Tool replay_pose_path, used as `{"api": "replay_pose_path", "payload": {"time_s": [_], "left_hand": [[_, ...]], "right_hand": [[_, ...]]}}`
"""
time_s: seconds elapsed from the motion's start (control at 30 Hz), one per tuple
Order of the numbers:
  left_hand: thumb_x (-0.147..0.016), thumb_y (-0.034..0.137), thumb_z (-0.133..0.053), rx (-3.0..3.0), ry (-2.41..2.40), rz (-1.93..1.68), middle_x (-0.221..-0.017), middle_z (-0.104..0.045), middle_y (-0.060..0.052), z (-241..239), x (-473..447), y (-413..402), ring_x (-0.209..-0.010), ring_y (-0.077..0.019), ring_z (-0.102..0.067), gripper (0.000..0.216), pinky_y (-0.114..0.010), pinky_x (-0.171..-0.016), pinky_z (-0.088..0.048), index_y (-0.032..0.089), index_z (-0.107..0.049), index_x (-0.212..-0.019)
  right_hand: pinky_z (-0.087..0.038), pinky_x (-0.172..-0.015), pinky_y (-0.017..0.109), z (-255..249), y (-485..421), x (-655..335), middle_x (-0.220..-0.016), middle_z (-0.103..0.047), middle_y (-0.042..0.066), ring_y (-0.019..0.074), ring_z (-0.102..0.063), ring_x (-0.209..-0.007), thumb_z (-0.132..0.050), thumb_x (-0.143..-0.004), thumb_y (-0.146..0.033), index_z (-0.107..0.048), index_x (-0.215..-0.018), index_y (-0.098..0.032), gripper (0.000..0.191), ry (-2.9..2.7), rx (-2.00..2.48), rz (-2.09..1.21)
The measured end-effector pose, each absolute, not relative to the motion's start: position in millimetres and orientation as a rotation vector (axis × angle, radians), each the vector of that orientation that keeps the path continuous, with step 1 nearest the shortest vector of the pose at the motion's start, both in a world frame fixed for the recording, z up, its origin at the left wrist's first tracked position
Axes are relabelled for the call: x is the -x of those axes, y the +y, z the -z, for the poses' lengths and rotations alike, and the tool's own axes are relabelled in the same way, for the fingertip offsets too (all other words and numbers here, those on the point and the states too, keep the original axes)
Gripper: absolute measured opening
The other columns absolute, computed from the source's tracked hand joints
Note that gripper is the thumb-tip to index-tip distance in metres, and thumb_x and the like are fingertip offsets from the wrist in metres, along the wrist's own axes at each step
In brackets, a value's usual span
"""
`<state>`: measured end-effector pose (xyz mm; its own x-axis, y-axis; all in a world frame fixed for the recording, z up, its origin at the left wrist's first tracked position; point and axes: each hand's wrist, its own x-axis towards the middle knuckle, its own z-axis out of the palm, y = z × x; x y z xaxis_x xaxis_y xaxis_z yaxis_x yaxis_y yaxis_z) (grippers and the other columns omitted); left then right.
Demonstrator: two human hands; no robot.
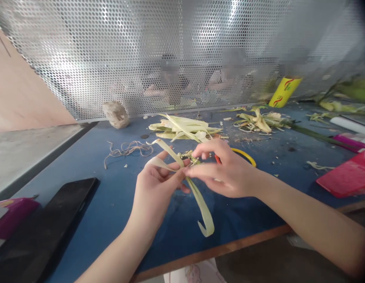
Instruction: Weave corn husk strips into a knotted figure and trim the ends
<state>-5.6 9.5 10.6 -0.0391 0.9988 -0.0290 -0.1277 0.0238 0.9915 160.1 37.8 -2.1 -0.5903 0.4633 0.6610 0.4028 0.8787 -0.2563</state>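
Observation:
Pale green corn husk strips (pixel 201 200) cross between my two hands above the blue table. My left hand (pixel 159 177) is closed, pinching the strips between thumb and fingers. One end sticks up past its fingers, and another hangs down and curls at the tip. My right hand (pixel 226 169) meets it from the right, thumb and finger closed at the crossing point. A knobbly braided piece of husk (pixel 187 156) shows between the hands, partly hidden by fingers. Behind my right hand, a yellow loop (pixel 246 156) with a red part is half covered.
A husk pile (pixel 182 127) lies beyond my hands, with husk scraps (pixel 262 121) to its right. Brown string (pixel 129 149), a wrapped lump (pixel 115 114), a black phone (pixel 52 228), a yellow tube (pixel 284 92) and a red box (pixel 346 175) stand around. Perforated metal panel (pixel 111 59) closes the back.

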Motion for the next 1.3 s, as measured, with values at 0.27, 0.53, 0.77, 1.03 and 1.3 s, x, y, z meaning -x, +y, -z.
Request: {"api": "replay_pose_path", "payload": {"time_s": [0.27,0.53,0.77,1.03,1.3], "left_hand": [[-0.062,0.011,-0.07,-1.086,1.14,-1.238,-0.088,-0.071,-0.006,-8.7,5.3,10.5,-0.063,-0.0131,-0.066,0.059,-0.019,-0.051,-0.051,0.012,-0.047,-0.116],[-0.063,0.015,-0.07,-1.195,1.182,-1.262,-0.082,-0.072,-0.002,-7.6,4.6,7.1,-0.057,-0.0118,-0.064,0.072,-0.017,-0.043,-0.042,0.02,-0.038,-0.128],[-0.065,0.021,-0.069,-1.323,1.308,-1.231,-0.086,-0.07,-0.004,-8.4,6.2,7.5,-0.053,-0.0116,-0.061,0.048,-0.021,-0.047,-0.046,0.018,-0.055,-0.111],[-0.062,0.02,-0.07,-1.441,1.321,-1.288,-0.094,-0.069,-0.005,-0.6,8.4,9.1,-0.077,-0.0189,-0.065,0.034,-0.024,-0.059,-0.051,0.022,-0.063,-0.095],[-0.063,0.019,-0.068,-1.314,1.285,-1.257,-0.085,-0.07,-0.005,-8.2,1.5,6.3,-0.055,-0.0117,-0.06,0.029,-0.019,-0.041,-0.043,0.016,-0.061,-0.092]], "right_hand": [[-0.039,-0.079,0.031,2.8,38.1,-162.5,-0.081,-0.061,0.001,0.0141,-0.051,-0.078,-0.053,-0.081,-0.015,-0.057,-0.081,-0.024,0.009,-2.385,0.274,0.174],[-0.045,-0.074,0.03,6.4,43.0,-153.3,-0.087,-0.057,0.004,0.015,-0.056,-0.082,-0.055,-0.079,-0.024,-0.054,-0.074,-0.019,0.007,-1.957,0.725,-0.735],[-0.047,-0.057,0.023,3.8,43.3,-153.3,-0.065,-0.059,-0.002,0.0111,-0.06,-0.058,-0.06,-0.076,-0.029,-0.049,-0.075,-0.019,0.014,-1.683,0.927,-1.236],[-0.047,-0.045,0.022,13.9,49.9,-150.8,-0.054,-0.054,-0.005,0.0087,-0.055,-0.042,-0.06,-0.077,-0.028,-0.051,-0.073,-0.016,0.015,-1.309,0.779,-1.771],[-0.047,-0.038,0.018,11.3,51.6,-148.5,-0.044,-0.047,-0.005,0.0052,-0.045,-0.035,-0.044,-0.086,-0.026,-0.052,-0.068,-0.012,0.024,-1.112,0.897,-2.148]]}}
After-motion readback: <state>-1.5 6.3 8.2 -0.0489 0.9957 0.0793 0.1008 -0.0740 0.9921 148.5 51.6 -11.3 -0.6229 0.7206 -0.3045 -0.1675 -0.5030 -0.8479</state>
